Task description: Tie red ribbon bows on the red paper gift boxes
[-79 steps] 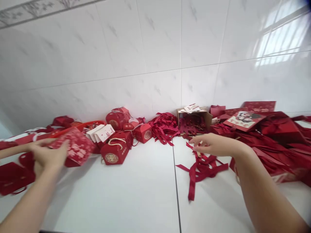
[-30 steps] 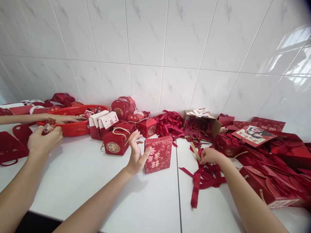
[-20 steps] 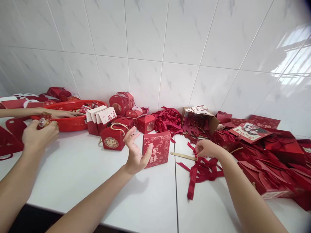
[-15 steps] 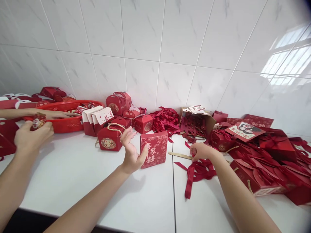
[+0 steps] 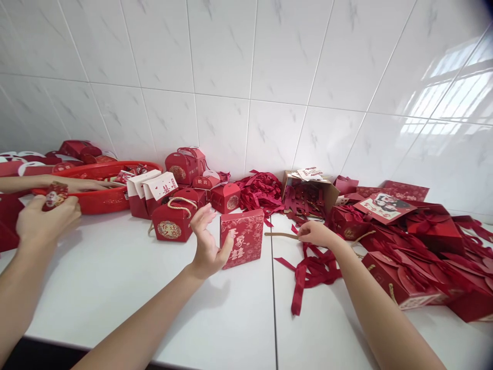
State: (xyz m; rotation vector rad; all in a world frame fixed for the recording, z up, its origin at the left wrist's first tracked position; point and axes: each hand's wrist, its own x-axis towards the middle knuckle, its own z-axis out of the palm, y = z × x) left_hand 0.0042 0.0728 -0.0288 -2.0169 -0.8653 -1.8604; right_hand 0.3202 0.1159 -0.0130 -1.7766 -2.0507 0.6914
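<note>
A flat red box [image 5: 246, 241] with white characters stands upright on the white table. Beside its left edge is my left hand [image 5: 208, 244], palm turned toward the box and fingers apart, with the thumb across the lower left of its front. My right hand [image 5: 318, 234] pinches one end of a thin, flat tan stick [image 5: 280, 235], which points left toward the box, seen nearly edge-on. Below the right hand lies a loose heap of dark red ribbon [image 5: 318, 270], one end trailing toward me.
At left, another person's hand [image 5: 46, 218] holds a small wrapped packet; another arm reaches into a red basin [image 5: 103, 200]. Gift boxes [image 5: 173, 221] and a ribbon pile [image 5: 260, 190] line the wall. A cardboard box [image 5: 330, 195] lies behind my right hand; ribboned boxes [image 5: 404, 277] crowd the right.
My right hand has lifted the stick slightly off the ribbon and turned it edge-on. My left hand keeps its place by the box. The view has shifted a little.
</note>
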